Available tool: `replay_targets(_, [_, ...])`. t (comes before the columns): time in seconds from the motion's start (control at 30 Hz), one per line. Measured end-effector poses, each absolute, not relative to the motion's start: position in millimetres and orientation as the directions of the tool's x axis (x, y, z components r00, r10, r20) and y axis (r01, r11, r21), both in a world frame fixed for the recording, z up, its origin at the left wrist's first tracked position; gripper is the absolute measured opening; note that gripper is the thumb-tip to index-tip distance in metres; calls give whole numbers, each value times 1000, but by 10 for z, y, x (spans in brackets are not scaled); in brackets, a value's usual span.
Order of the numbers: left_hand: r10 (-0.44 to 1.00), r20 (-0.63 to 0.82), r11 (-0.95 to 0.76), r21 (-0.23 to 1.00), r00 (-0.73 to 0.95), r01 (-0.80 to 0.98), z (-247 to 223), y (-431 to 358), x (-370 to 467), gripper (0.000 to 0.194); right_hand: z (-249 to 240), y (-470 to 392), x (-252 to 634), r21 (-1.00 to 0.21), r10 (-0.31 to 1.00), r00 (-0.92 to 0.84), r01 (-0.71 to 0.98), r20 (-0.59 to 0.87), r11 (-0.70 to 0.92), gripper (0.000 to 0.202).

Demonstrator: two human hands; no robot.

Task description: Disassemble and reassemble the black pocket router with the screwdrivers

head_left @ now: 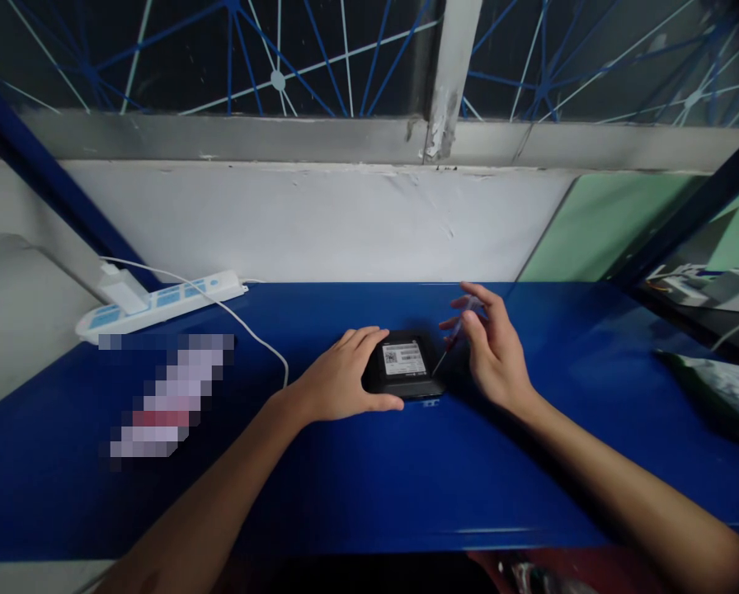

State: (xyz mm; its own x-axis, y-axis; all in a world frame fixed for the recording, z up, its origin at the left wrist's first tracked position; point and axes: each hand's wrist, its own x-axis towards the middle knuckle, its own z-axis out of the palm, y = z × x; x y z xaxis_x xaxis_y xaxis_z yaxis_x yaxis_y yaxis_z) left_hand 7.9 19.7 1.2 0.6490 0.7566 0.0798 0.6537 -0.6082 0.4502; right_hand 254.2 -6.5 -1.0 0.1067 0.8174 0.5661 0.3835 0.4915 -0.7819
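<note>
A flat black box-shaped device (378, 384) lies on the blue table (357, 487), with a white printed label (405, 360) facing up. My left hand (345, 375) grips it from the left, fingers over the far edge and thumb along the near edge. In my right hand (490, 346) is a slim screwdriver (449, 342) with a see-through, partly red handle, held between thumb and fingers. It leans, and its thin shaft points down at the right side of the device. Whether the tip sits in a screw is too small to tell.
A white power strip (177, 301) with a plugged-in charger (122, 289) lies at the back left, its white cable (251, 330) running towards my left hand. Nearer is a pixelated item (171, 396). At the far right lies a green and silver packet (722, 392).
</note>
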Motion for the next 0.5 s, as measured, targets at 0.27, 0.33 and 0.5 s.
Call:
replay_targets(0.27, [742, 61, -623, 430, 668, 653, 51, 182, 41, 108, -24, -58, 2573, -792, 822, 79, 331, 564, 512, 44])
replay_targets(0.33, [744, 65, -624, 424, 666, 656, 49, 184, 41, 108, -20, -57, 2572, -790, 822, 82, 346, 564, 507, 44])
replay_targets(0.5, [751, 44, -617, 401, 659, 677, 52, 189, 41, 107, -6, -61, 2555, -777, 811, 122, 396, 573, 490, 46])
